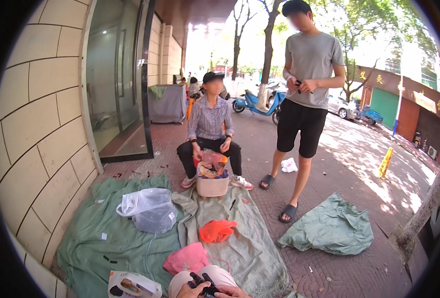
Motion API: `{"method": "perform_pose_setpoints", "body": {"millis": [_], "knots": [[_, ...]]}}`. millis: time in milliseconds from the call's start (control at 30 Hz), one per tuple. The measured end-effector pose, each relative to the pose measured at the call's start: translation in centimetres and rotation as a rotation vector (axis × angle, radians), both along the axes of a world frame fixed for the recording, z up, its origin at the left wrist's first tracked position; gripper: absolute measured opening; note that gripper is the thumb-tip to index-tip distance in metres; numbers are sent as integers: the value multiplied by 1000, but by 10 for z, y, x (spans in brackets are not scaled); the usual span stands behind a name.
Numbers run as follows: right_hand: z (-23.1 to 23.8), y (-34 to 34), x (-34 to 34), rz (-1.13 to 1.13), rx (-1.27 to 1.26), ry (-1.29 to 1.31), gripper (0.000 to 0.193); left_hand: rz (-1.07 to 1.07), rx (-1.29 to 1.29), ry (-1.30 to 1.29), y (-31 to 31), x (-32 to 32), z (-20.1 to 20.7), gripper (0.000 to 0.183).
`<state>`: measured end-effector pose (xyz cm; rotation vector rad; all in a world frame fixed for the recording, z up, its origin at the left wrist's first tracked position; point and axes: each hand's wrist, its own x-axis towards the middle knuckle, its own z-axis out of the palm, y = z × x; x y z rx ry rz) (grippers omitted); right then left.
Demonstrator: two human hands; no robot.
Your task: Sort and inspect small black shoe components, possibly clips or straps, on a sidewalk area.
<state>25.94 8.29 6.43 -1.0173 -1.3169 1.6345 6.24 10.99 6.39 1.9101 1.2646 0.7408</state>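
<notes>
At the lower edge, in front of my light-coloured knees [219,274], both hands are close together. My left hand [187,291] is closed around several small black pieces [198,281], too small to name. My right hand [231,292] pinches at a dark piece beside them; its fingers are partly cut off by the frame. A pink patterned cloth bag [186,258] lies just beyond my knees. To the left is a white printed bag [134,286]. An orange-red plastic bag [217,231] rests farther off on the green cloth [245,233].
A clear plastic bag [150,211] with dark contents lies on the green sheet [95,208]. Opposite me, a seated person [210,119] reaches over a filled beige bin [212,186]. Another person [312,69] stands right, holding something black. A green sack [332,226] lies on the paving.
</notes>
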Motion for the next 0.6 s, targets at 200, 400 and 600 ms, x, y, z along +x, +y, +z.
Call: {"method": "perform_pose_setpoints", "body": {"millis": [200,400,600], "knots": [[-19,-4,-1,-74,109,-38,32,122,-272,-386,0,4,9,31],[-5,-6,2,-115,104,-9,30,51,233,-55,1,-13,-26,58],[-28,2,14,-316,63,-2,21,90,548,-121,10,-14,-26,50]]}}
